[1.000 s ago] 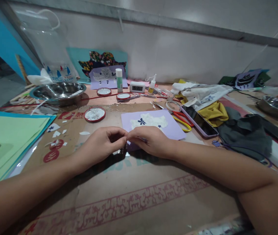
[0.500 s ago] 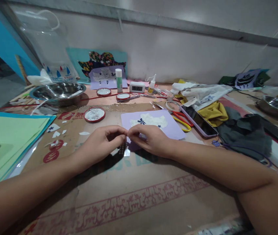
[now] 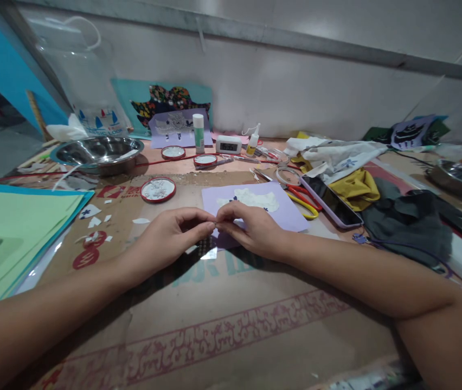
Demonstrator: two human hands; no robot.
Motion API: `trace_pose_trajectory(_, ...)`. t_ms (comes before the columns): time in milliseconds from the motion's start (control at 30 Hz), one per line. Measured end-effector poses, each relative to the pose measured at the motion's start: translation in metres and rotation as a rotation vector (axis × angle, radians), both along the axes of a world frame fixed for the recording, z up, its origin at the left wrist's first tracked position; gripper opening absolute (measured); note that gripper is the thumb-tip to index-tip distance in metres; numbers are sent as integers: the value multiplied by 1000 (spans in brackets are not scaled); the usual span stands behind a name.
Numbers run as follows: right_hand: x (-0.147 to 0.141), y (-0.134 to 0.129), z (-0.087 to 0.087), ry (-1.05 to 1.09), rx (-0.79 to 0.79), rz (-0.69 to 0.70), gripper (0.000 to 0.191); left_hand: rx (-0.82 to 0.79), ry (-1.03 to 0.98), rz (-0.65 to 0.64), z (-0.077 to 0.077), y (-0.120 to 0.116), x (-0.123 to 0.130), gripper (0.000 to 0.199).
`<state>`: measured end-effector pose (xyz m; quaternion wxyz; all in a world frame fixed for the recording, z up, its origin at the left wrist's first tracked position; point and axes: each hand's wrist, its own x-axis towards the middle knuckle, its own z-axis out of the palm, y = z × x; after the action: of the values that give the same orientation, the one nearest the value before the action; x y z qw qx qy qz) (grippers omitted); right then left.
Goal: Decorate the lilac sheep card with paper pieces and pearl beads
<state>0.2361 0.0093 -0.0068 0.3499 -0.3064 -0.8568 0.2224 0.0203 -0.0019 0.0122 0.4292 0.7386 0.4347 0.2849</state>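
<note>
My left hand (image 3: 169, 236) and my right hand (image 3: 253, 227) meet fingertip to fingertip above the table's middle. Both are pinched closed; whatever lies between the fingertips is too small to name. Just below my left fingers hangs or lies a dark, bead-like strip (image 3: 204, 248), partly hidden, with a shiny clear piece (image 3: 209, 254) beside it. Behind my right hand lies a purple sheet (image 3: 290, 216) bearing a white cutout (image 3: 259, 199) with dark flowers, partly covered by the hand.
A red-rimmed lid (image 3: 158, 190) with small clear bits sits behind my left hand. Scissors (image 3: 304, 203) and a phone (image 3: 331, 200) lie at the right. Green sheets (image 3: 19, 227) are at the left. Farther back stand a steel bowl (image 3: 98, 154) and glue stick (image 3: 199, 134).
My fingertips have shifted slightly to the right, and my right fingers have changed their bend, covering more of the dark flower. More of the bead-like strip shows below my left fingers.
</note>
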Motion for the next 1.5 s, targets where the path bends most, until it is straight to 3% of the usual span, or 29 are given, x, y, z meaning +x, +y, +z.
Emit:
trace_pose_trajectory(1133,-3,-4,4,-86,56,99,7,34,73,-32,-1,0,4,10)
trace_pose_trajectory(1500,-1,-2,3,-3,44,46,11,10,38,11,2,0,-1,26)
